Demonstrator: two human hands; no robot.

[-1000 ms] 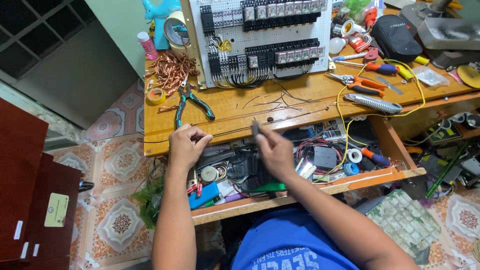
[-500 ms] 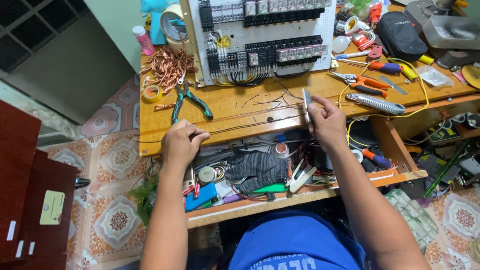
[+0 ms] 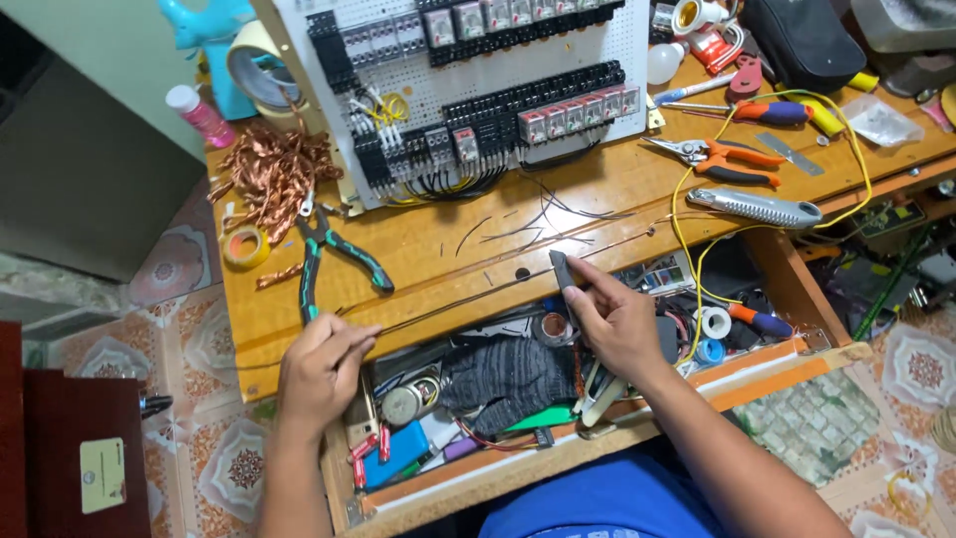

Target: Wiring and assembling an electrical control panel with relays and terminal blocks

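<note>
A thin wire is pinched between the fingers of the left hand at the front edge of the wooden counter — it is stretched across the edge toward the right hand. A small grey tool is gripped upright in the closed right hand, above the open drawer. Green-handled pliers are seen beside a heap of copper wire, below the white relay panel
</note>
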